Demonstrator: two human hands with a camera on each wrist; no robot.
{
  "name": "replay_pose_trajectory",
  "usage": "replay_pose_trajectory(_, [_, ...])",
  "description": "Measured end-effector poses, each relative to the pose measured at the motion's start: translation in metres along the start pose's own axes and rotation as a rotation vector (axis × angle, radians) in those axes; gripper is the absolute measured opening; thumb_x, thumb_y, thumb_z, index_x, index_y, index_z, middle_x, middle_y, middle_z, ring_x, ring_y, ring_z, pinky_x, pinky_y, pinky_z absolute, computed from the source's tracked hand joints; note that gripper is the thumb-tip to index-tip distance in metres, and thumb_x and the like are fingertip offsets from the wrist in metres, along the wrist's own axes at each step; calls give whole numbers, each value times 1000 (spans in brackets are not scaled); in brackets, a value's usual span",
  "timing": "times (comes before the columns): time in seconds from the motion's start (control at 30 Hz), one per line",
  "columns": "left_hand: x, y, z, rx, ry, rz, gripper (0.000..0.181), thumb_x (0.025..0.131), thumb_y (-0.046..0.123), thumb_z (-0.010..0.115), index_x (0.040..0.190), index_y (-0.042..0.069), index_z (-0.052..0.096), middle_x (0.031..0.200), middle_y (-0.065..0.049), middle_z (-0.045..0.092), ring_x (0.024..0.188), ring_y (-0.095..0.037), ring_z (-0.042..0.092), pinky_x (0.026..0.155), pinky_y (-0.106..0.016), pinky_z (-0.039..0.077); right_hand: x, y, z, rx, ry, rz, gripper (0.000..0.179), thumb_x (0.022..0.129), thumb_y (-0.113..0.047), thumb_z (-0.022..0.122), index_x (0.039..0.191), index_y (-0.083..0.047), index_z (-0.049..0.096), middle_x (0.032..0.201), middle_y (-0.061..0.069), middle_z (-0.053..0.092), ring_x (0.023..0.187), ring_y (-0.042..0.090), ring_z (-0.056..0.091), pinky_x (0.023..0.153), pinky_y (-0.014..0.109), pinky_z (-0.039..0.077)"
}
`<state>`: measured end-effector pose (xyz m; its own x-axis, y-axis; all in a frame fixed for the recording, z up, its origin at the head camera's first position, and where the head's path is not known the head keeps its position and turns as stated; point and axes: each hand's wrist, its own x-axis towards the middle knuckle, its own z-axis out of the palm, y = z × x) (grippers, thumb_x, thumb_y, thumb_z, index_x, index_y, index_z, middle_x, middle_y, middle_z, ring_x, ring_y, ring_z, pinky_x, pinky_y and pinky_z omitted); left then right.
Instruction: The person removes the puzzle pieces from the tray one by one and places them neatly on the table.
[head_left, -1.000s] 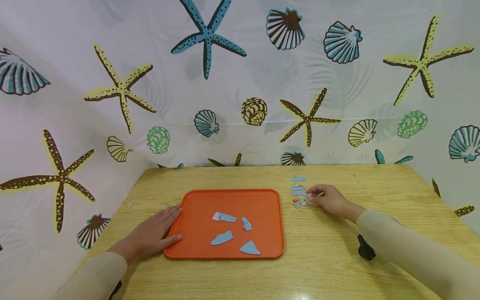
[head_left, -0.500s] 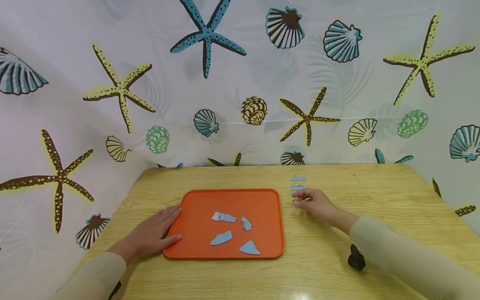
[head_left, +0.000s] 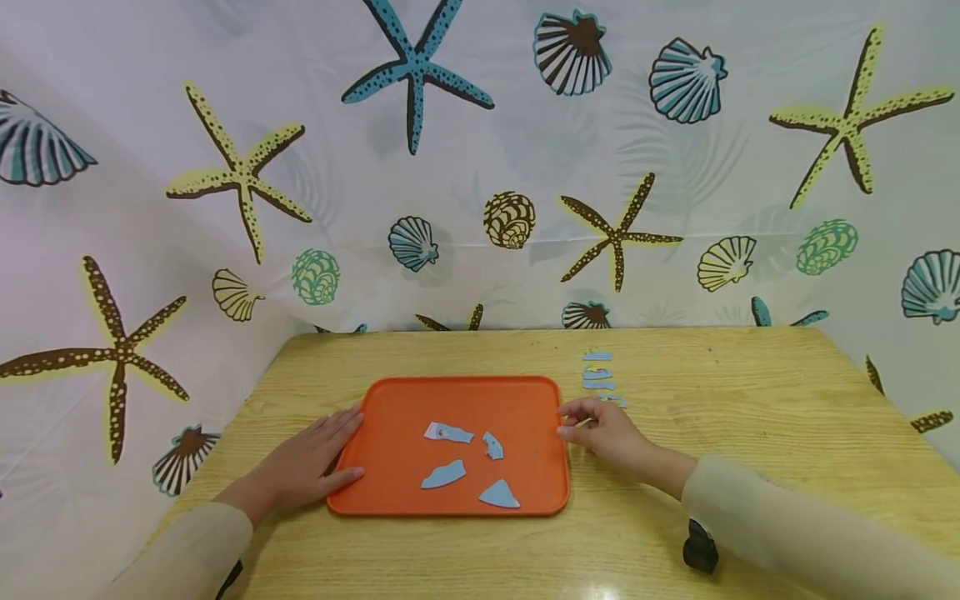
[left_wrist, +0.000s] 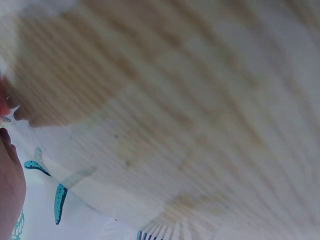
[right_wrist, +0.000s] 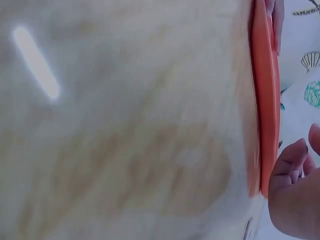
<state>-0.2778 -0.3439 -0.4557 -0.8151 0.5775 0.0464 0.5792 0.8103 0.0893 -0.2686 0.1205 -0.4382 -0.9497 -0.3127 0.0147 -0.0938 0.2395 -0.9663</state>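
Note:
In the head view, my left hand [head_left: 307, 467] rests with straight fingers on the left rim of an orange tray [head_left: 397, 396]. My right hand [head_left: 611, 433] is at the tray's right rim, thumb and fingertips a little apart. I see nothing held in it; whether it touches the rim is hard to tell. Inside the tray lie several flat, light-blue torn-looking pieces, among them a pointed piece [head_left: 500, 494] and a wavy one [head_left: 444, 475]. In the right wrist view the hand [right_wrist: 300, 190] appears beside the tray's orange edge [right_wrist: 270, 110].
Right of the tray, several small bluish pieces [head_left: 598, 385] lie in a column on the wooden table [head_left: 720, 375]. The nearest one is partly covered by my right hand. Behind the table hangs a white curtain [head_left: 465, 167] printed with shells and starfish.
My right hand has moved left and toward me, from the column of small pieces to the tray's right rim. My left hand and the tray have stayed in place.

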Motion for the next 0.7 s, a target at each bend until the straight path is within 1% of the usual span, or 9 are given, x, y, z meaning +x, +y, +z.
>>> replay_pose_trajectory(0.13, [-1, -1, 0, 3, -11, -14, 88, 94, 64, 42, 154, 2, 24, 159, -11, 21, 145, -28, 21, 114, -50, 19, -6, -3, 12, 28, -41, -16, 36, 91, -9, 68, 121, 9, 58, 97, 9, 58, 64, 18, 47, 51, 25, 40])
replay_pose_trajectory(0.27, [-1, -1, 0, 11, -13, -24, 88, 94, 65, 43, 154, 5, 23, 160, -8, 21, 145, -26, 20, 114, -48, 20, -8, -4, 21, 34, -61, -25, 36, 90, -9, 70, 119, 8, 59, 96, 9, 58, 61, 15, 46, 50, 22, 40])
replay_pose_trajectory(0.43, [-1, 1, -1, 6, 19, 2, 86, 94, 62, 46, 153, 2, 26, 158, -12, 24, 143, -30, 24, 113, -51, 23, -10, -4, 31, 2, -76, -45, 35, 88, -10, 72, 117, 7, 62, 94, 8, 59, 61, 13, 48, 49, 21, 41])
replay_pose_trajectory(0.53, [-1, 2, -1, 3, 35, 11, 85, 94, 61, 47, 152, 0, 28, 157, -14, 26, 142, -32, 26, 112, -53, 24, -12, -7, 38, -21, -91, -66, 34, 88, -10, 72, 116, 6, 62, 94, 7, 60, 63, 14, 50, 53, 22, 43])
replay_pose_trajectory(0.63, [-1, 3, -1, 7, 34, 6, 85, 95, 61, 46, 152, 1, 28, 157, -13, 26, 142, -31, 26, 112, -52, 24, -15, -11, 44, -45, -103, -85, 32, 88, -9, 73, 114, 6, 63, 94, 7, 62, 67, 15, 53, 59, 21, 46])
replay_pose_trajectory(0.7, [-1, 3, -1, 7, 35, 9, 85, 95, 61, 46, 152, 1, 28, 157, -14, 27, 142, -32, 26, 112, -52, 25, -16, -12, 48, -64, -105, -99, 31, 87, -8, 73, 113, 6, 64, 93, 7, 62, 67, 15, 55, 61, 21, 47])
